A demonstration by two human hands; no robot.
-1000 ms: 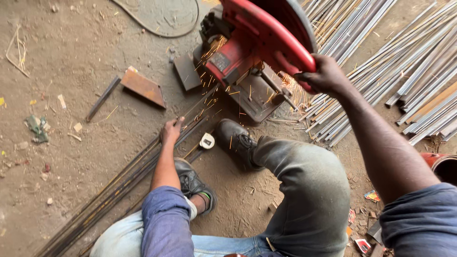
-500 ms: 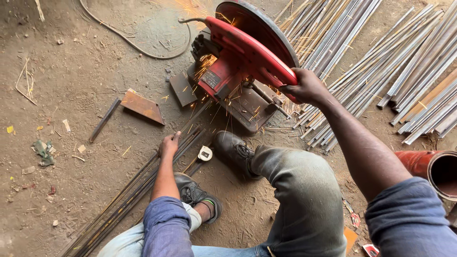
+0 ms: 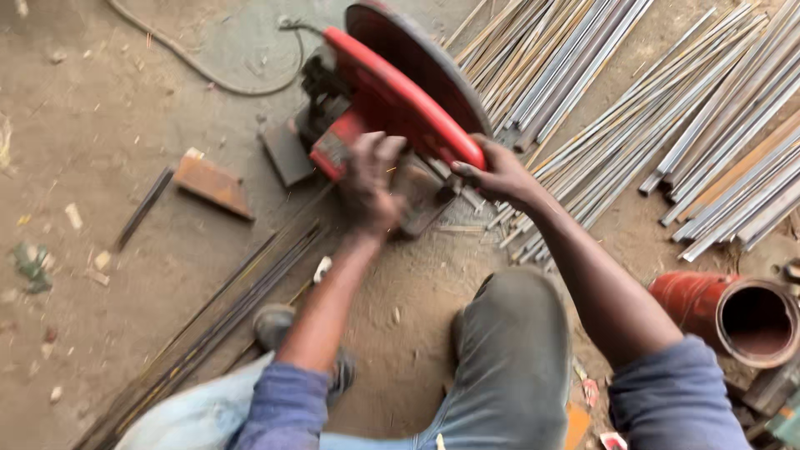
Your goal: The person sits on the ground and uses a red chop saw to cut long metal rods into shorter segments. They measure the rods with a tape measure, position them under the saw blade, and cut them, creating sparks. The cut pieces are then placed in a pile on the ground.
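I keep my right hand clamped on the red chop saw handle, easing my loosely curled, empty left hand clear of the blade.

Landmark: saw
Left of saw: open dirt, only a plate and a short bar
Right of saw: tubes crowd the ground
Below saw: rods run diagonally, leg blocks
Far right: pipe
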